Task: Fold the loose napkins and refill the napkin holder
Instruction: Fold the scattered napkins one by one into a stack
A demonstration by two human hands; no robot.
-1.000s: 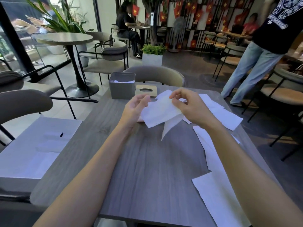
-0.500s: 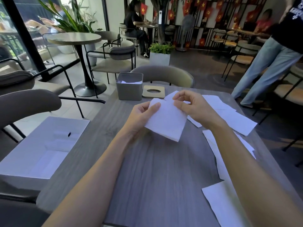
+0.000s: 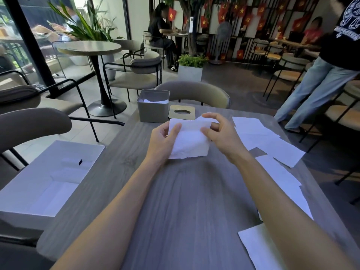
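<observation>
Napkin holder has white napkins inside; fingers of left hand and right hand pinch a folded napkin.

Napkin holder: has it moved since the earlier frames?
No. The napkin holder stands just left of the wooden lid at the far edge of the table, as before.

Table: the centre and near-left wood is bare, a free lane from the near edge up to the hands. The right strip is covered flat by loose napkins, from far to near. Far left: napkin holder, top open and clear from above; lid lies flat just right of it. Left hand and right hand hold the folded napkin just near of both, across that lane. Off the left edge: white box, low. Chair back stands behind the far edge.
</observation>
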